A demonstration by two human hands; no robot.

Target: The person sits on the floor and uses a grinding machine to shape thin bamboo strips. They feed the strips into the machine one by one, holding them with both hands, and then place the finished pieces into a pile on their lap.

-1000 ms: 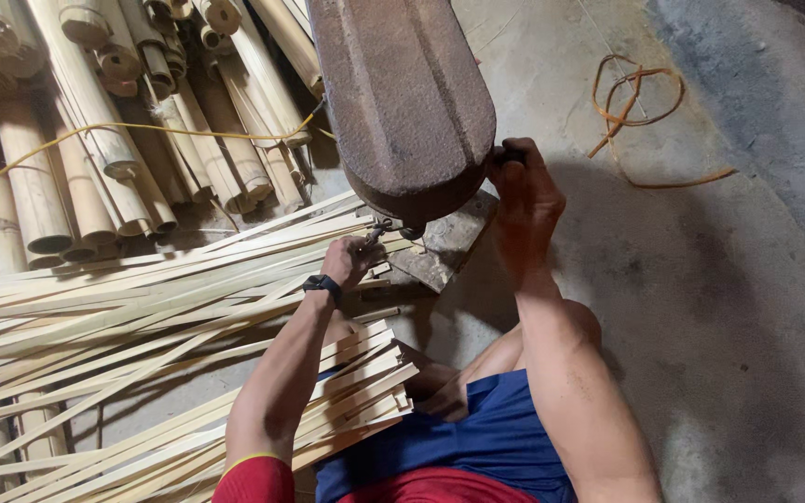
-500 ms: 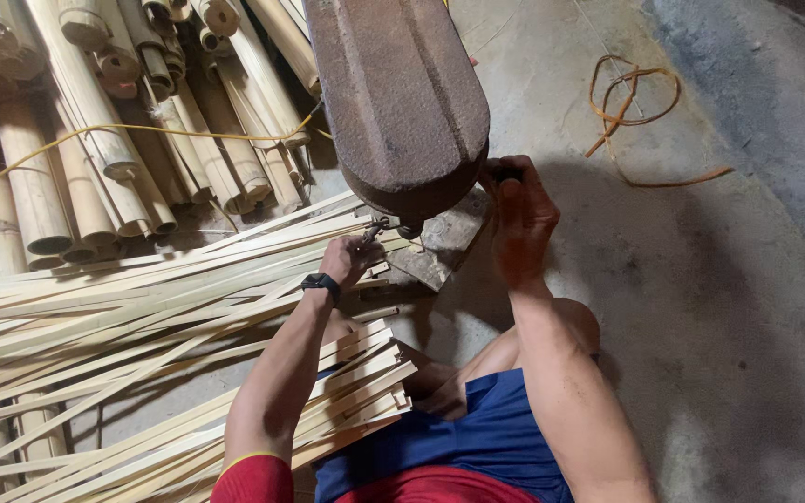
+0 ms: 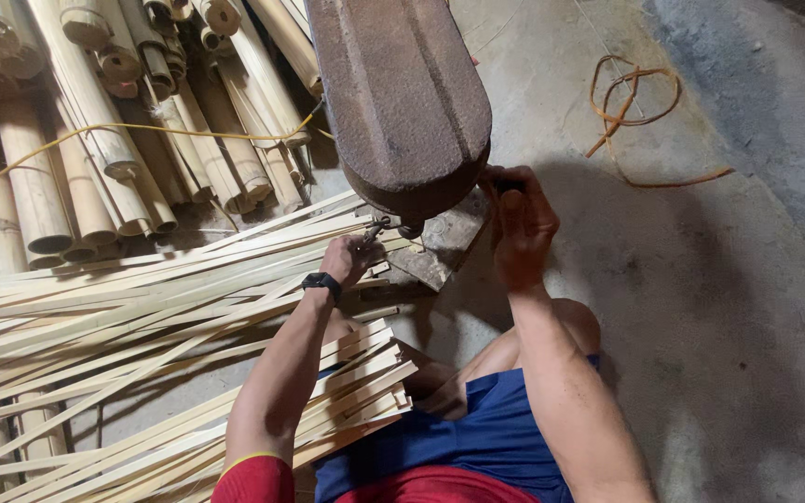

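Reaching forward under a large rusty iron machine head (image 3: 402, 102), the left hand (image 3: 348, 259) is closed around a small metal tool (image 3: 375, 229) just below the machine's rounded lower end, the fingers curled tight on it; a dark watch (image 3: 321, 282) is worn on that wrist. The right hand (image 3: 519, 219) is raised at the right edge of the machine, its fingers wrapped around a dark handle (image 3: 507, 184) that is mostly hidden by the grip. Beneath the machine a flat metal plate (image 3: 444, 247) is seen, tilted, between the two hands. A broad sheaf of pale split bamboo strips (image 3: 142, 298) is spread on the floor to the left, its near ends lying just beside the left hand, and a second stack of strips (image 3: 328, 401) rests under the left forearm and against the blue shorts (image 3: 477, 438). Whole bamboo poles (image 3: 95, 149) are piled behind, with a thin yellow cord (image 3: 142, 130) draped across them. A coil of orange cord (image 3: 635, 102) lies well apart on the concrete floor (image 3: 729, 326) to the right.
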